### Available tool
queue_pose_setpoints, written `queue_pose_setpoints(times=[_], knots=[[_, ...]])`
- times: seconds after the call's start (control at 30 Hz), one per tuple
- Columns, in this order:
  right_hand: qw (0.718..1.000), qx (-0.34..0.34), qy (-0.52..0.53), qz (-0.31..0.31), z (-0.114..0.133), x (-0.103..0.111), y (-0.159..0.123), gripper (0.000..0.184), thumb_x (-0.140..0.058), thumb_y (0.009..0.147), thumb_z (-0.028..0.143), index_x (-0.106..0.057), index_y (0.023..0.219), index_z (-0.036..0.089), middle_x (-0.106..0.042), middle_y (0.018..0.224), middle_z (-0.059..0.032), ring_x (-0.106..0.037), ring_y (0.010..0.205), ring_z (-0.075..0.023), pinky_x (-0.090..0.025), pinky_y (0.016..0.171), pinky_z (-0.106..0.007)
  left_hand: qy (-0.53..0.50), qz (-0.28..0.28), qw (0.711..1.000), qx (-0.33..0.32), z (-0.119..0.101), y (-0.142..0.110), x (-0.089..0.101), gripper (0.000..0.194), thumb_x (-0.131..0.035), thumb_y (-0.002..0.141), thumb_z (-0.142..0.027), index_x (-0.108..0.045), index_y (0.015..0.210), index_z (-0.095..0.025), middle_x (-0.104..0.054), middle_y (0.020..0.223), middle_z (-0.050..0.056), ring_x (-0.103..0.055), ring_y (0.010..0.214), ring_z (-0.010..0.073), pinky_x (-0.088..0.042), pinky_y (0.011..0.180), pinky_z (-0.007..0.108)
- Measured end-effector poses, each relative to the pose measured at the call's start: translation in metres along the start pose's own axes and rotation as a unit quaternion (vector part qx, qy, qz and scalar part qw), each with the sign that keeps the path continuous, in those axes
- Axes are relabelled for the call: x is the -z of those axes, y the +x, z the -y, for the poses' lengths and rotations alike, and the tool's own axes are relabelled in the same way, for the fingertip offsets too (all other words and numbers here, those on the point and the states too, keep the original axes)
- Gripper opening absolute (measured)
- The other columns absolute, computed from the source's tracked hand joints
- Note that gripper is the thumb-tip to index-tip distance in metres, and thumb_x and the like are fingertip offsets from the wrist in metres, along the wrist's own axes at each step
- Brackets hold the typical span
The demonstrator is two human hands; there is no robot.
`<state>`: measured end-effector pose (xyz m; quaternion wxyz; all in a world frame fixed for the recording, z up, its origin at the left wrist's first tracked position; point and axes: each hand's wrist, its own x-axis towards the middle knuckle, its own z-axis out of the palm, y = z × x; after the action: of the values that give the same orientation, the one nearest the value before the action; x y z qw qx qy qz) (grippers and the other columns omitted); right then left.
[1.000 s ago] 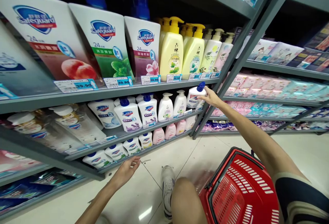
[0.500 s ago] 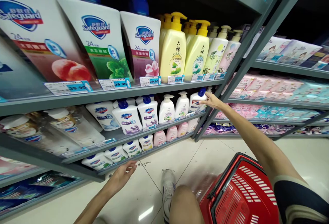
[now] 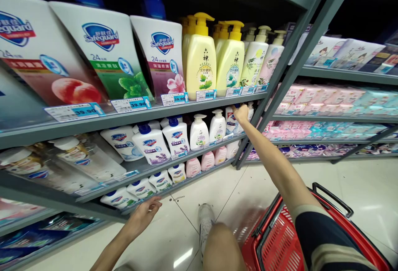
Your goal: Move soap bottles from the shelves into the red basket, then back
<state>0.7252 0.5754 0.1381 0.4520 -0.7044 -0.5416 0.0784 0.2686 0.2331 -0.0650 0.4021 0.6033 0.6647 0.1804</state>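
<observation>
My right hand [image 3: 241, 114] reaches into the middle shelf at its right end. Its fingers are closed around the top of a white pump bottle [image 3: 230, 122] with a blue cap, and the hand hides most of that cap. The bottle stands upright in the row, with white pump bottles [image 3: 217, 126] on its left and another pale one [image 3: 250, 111] on its right. Over the floor by the lowest shelf, my left hand [image 3: 143, 218] hangs with loosely spread fingers, holding nothing. Small white bottles [image 3: 139, 189] are nearest to it.
Large Safeguard bottles [image 3: 107, 55] and yellow pump bottles [image 3: 201, 63] fill the shelf above. A red shopping basket [image 3: 280, 238] sits on the floor at my right, partly behind my arm. Tissue packs [image 3: 317, 96] line the shelves at right. A shelf upright [image 3: 280, 82] stands beside my right hand.
The blue-capped bottle has gone from tilted to upright, further back in its row. My right hand has shifted from its side to over its top. My left hand stays nearly still.
</observation>
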Motion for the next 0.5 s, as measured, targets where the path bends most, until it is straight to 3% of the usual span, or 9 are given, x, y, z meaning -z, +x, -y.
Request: queue_pose_setpoints(times=[0.2, 0.3, 0.5], knots=[[0.988, 0.108, 0.011, 0.105, -0.022, 0.023, 0.021, 0.041, -0.074, 0.088, 0.049, -0.075, 0.11, 0.014, -0.079, 0.115, -0.0179, -0.071, 0.117, -0.037, -0.055, 0.103, -0.046, 0.024, 0.008, 1.0, -0.01, 0.008, -0.003, 0.0, 0.06, -0.048, 0.082, -0.06, -0.067, 0.123, -0.02, -0.08, 0.11, 0.012, -0.075, 0.109, 0.0326, -0.056, 0.096, 0.041], [0.979, 0.128, -0.022, 0.155, -0.03, 0.035, 0.027, 0.042, -0.072, 0.09, 0.053, -0.075, 0.103, 0.013, -0.08, 0.106, -0.0167, -0.072, 0.11, -0.0368, -0.056, 0.101, -0.047, 0.027, 0.015, 0.999, -0.022, 0.011, -0.003, -0.002, 0.057, -0.047, 0.083, -0.061, -0.069, 0.119, -0.021, -0.08, 0.107, 0.011, -0.074, 0.109, 0.0326, -0.056, 0.095, 0.041], [0.981, 0.118, -0.027, 0.151, -0.024, 0.04, 0.013, 0.054, -0.061, 0.097, 0.055, -0.068, 0.122, 0.008, -0.075, 0.12, -0.0226, -0.069, 0.118, -0.0359, -0.052, 0.108, -0.049, 0.065, 0.031, 0.996, -0.044, 0.015, -0.003, -0.007, 0.055, -0.043, 0.088, -0.053, -0.066, 0.125, -0.019, -0.079, 0.107, 0.01, -0.073, 0.109, 0.0299, -0.053, 0.099, 0.039]])
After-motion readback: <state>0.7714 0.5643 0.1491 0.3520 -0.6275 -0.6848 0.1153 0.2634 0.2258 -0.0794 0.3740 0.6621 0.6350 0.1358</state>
